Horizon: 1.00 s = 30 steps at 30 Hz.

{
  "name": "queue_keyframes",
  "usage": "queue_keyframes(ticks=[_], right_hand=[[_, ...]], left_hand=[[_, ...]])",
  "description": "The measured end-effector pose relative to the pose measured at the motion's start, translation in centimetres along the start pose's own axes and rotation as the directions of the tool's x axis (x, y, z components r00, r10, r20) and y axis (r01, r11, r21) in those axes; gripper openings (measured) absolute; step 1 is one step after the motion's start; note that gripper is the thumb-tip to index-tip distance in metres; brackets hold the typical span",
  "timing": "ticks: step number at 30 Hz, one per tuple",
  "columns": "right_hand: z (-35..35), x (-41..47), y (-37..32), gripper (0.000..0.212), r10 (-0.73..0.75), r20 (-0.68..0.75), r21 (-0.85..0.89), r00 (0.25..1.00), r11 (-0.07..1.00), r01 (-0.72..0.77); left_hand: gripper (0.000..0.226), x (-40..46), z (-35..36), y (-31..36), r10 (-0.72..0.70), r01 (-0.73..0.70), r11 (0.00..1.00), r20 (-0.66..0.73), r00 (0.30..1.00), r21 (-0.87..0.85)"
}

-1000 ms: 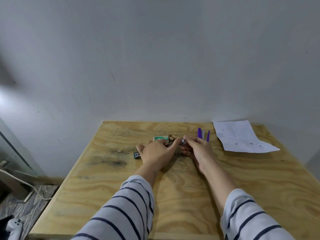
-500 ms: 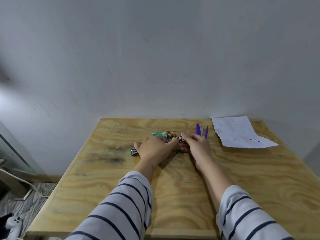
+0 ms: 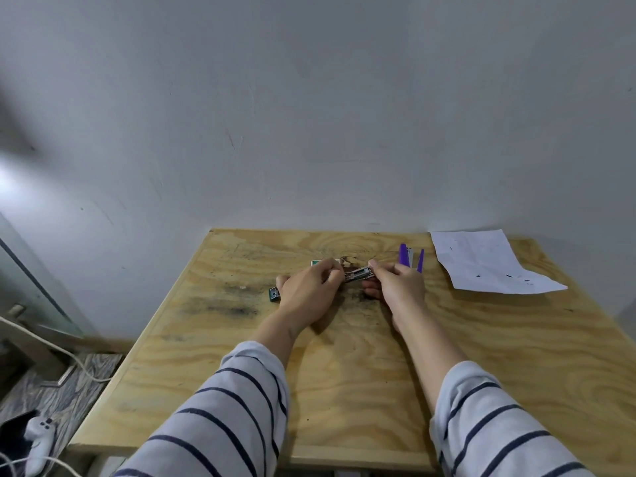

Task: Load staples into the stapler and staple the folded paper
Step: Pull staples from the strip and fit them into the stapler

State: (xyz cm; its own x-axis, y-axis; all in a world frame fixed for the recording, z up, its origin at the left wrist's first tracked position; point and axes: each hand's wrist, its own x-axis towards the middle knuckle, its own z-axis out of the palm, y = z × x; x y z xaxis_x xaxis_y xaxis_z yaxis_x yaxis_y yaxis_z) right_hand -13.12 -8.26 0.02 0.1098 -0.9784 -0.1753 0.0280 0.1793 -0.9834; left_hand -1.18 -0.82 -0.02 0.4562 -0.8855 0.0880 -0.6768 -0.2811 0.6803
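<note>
1. Two hands meet over the middle of the tabletop (image 3: 344, 390), and the staple strip (image 3: 358, 274) bridges the gap between them. It's a thin metallic bar, so pinching it at both ends is probably the way to keep it from snapping or bending.

2. The left hand (image 3: 306, 292) is closed in a narrow pinch on the strip's left end, thumb and forefinger doing the work. The other fingers are curled under, low over the wood, which I'd guess steadies it.

3. The right hand (image 3: 399, 287) pinches the strip's right end the same way, fingertips only. Can't tell how hard either one is squeezing, it's too small to see.

4. The stapler (image 3: 411, 259) is purple and sits just beyond the right hand, with two purple parts splayed apart and a bit of metal between them. Looks like it's left open so the magazine is ready, close enough that the strip only needs a short trip over.

5. A green staple box (image 3: 321, 262) peeks out just past the left hand's fingers, with some torn-looking scrap next to it. Another small green piece (image 3: 273, 293) pokes out at the outer side of the left hand. Probably the box's other half, not sure.

6. The paper (image 3: 481, 263) lies well off to the outer side of the right hand, beyond the stapler. It's parked out of the way, since stapling comes after loading.

7. My read: mid-loading, nothing stapled yet.
</note>
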Motion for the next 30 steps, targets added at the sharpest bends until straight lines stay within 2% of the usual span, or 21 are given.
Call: queue_keyframes(ticks=[4,7,11,16,19,21,26,30], right_hand=[[0.2,0.0,-0.1,0.009,0.007,-0.033,-0.025,0.999,1.0,-0.008],[0.2,-0.1,-0.3,0.008,0.021,-0.024,-0.005,0.999,1.0,-0.021],[0.1,-0.2,-0.4,0.009,0.029,-0.003,0.008,1.0,1.0,-0.029],[-0.1,0.2,-0.1,0.013,0.018,0.016,-0.023,1.0,1.0,-0.017],[0.0,0.0,0.6,0.02,-0.102,-0.01,-0.164,0.995,0.982,0.099],[-0.1,-0.5,1.1,0.023,-0.224,0.018,-0.298,0.974,0.929,0.219],[-0.2,-0.6,2.1,0.02,-0.385,0.076,-0.386,0.92,0.839,0.383],[0.3,-0.7,2.6,0.008,-0.589,0.094,-0.543,0.803,0.646,0.537]], left_hand=[[0.024,0.2,-0.2,-0.6,0.024,-0.024,0.999,0.003,1.0,0.041],[0.011,0.1,-0.1,-1.5,0.103,-0.099,0.992,-0.046,0.994,0.08],[0.024,-0.5,0.0,-2.0,0.161,-0.154,0.986,-0.154,0.975,0.058],[0.025,-0.8,0.2,-1.9,0.176,-0.158,0.983,-0.234,0.956,0.095],[0.02,-0.9,0.4,-2.0,0.193,-0.174,0.98,-0.254,0.948,0.093],[0.017,-0.9,0.4,-2.1,0.187,-0.171,0.982,-0.255,0.949,0.083],[0.016,-1.0,0.5,-2.1,0.174,-0.162,0.984,-0.251,0.952,0.068],[0.016,-1.2,0.6,-2.0,0.194,-0.181,0.981,-0.264,0.945,0.07]])
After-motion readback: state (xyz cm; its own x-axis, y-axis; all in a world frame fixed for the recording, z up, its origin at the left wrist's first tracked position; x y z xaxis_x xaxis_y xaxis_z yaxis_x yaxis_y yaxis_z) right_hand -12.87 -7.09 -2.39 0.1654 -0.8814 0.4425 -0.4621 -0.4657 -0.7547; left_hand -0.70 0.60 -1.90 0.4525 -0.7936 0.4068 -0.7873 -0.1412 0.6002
